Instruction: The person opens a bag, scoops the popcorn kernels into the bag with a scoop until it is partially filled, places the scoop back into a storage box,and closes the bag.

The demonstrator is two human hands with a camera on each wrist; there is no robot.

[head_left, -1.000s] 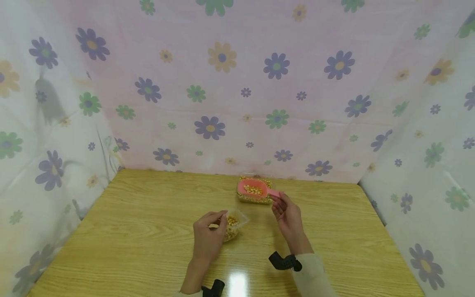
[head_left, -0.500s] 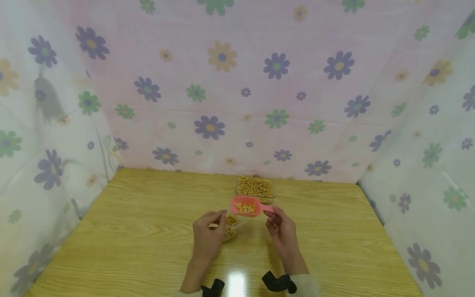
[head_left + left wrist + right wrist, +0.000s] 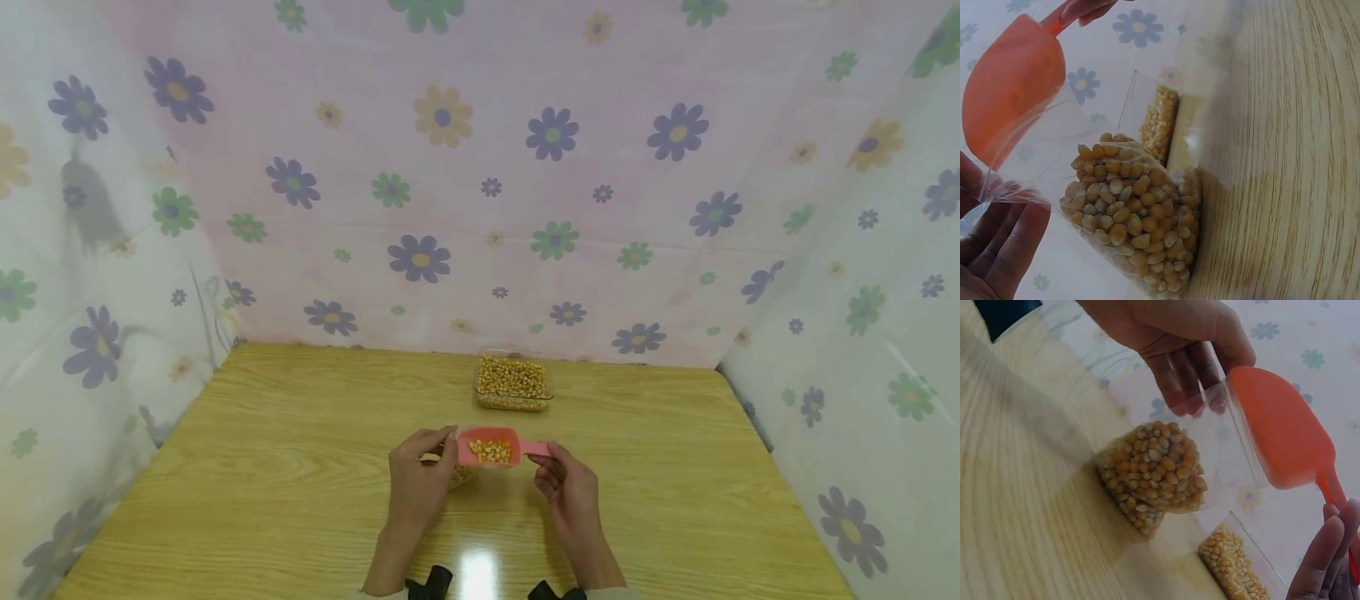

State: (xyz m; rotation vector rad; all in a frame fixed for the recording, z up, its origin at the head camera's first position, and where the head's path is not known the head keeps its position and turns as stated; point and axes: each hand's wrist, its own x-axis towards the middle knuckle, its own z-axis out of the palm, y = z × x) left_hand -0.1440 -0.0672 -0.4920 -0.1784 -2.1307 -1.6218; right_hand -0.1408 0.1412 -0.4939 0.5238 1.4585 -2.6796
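Note:
My right hand grips the handle of a pink-red plastic scoop, which carries corn kernels. The scoop lies level above a clear plastic bag, its lip near the bag's mouth. My left hand pinches the bag's upper edge between thumb and fingertips. In the left wrist view, kernels fill the bag's lower part, and it stands upright on the wooden table. From the head view, the scoop and left hand hide most of the bag.
Behind the bag, near the table's back edge, stands a clear rectangular container of corn kernels. The wooden table meets a flowered curtain at the back and sides.
My right hand has brought the kernel-filled scoop from above the container toward me and slightly left, over the bag. The left hand has stayed in place, still pinching the bag's edge.

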